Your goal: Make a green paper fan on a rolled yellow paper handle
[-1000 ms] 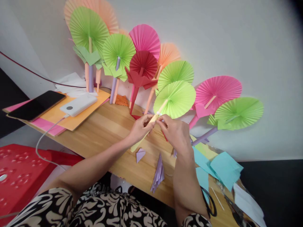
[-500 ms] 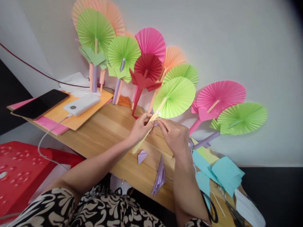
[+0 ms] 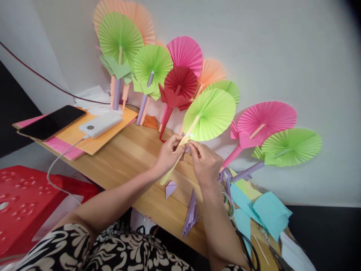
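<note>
My left hand (image 3: 171, 152) is closed around the pale yellow rolled paper stem of a lime green pleated paper fan (image 3: 210, 114), which stands tilted above my hands. My right hand (image 3: 207, 162) pinches a small lilac paper piece (image 3: 187, 149) beside the stem; most of that piece is hidden by the fingers. On the table below lie a folded lilac paper triangle (image 3: 170, 189) and a pleated lilac paper bundle (image 3: 191, 216).
Finished paper fans, such as a dark red one (image 3: 180, 83) and a pink one (image 3: 267, 118), lean on the wall. A phone (image 3: 52, 122) and a white power bank (image 3: 100, 125) lie left on coloured sheets. Turquoise papers (image 3: 272, 214) lie right. A red stool (image 3: 31, 210) stands left.
The view has shifted slightly, so the background sits further right and lower. My right hand has come a little lower beside the stem, and more of the small lilac piece shows.
</note>
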`<state>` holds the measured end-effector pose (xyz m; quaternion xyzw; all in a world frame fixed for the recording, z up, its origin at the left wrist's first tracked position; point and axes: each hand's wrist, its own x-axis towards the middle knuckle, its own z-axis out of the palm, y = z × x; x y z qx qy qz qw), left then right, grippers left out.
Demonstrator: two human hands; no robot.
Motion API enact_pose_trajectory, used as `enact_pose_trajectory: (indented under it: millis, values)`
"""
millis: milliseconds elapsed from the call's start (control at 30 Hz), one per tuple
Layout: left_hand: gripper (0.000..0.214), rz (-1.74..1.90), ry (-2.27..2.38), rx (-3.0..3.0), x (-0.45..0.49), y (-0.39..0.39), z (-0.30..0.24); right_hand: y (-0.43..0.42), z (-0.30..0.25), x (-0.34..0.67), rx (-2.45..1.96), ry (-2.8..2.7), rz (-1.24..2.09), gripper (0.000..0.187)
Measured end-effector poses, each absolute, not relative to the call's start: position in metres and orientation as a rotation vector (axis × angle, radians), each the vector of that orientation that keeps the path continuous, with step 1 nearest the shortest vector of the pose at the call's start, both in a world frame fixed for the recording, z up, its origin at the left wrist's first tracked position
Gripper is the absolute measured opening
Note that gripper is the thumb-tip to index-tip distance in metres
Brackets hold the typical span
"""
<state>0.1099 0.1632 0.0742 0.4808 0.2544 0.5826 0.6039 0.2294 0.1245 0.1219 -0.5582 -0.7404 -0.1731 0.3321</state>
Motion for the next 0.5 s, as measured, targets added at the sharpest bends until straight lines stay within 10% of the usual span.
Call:
enact_pose_trajectory:
  millis: [500]
  values:
    - [0.024,1.306,0.547,1.001,0.102,0.157,0.085,0.122,0.116,0.228,-1.285,-1.448,-0.327,0.035]
